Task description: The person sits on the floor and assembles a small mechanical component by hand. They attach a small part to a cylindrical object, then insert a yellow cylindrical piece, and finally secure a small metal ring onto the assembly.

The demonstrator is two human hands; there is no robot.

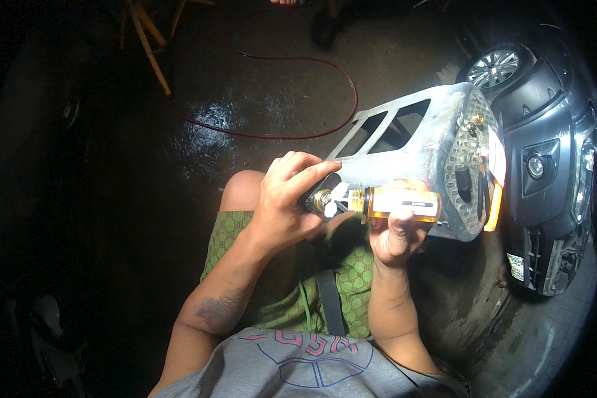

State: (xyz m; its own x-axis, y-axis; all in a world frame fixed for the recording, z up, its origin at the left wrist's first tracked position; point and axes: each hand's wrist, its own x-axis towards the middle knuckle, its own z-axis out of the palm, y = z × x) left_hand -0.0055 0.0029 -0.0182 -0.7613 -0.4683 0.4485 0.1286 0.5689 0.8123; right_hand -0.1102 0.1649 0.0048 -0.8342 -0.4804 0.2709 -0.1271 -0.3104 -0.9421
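Yellow cylinder [404, 203] lies level above lap, long axis running left-right. Right hand [395, 235] wraps barrel from below, fingers curled tight. Left hand [288, 199] pinches brass fitting [325, 199] at cylinder's left end (black part behind, hard to read). Grey machine housing [438, 142] just behind.

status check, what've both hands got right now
Left hand pinching the brass fitting. Right hand wrapped round the amber bottle. Grey metal frame close behind, nothing blocking.
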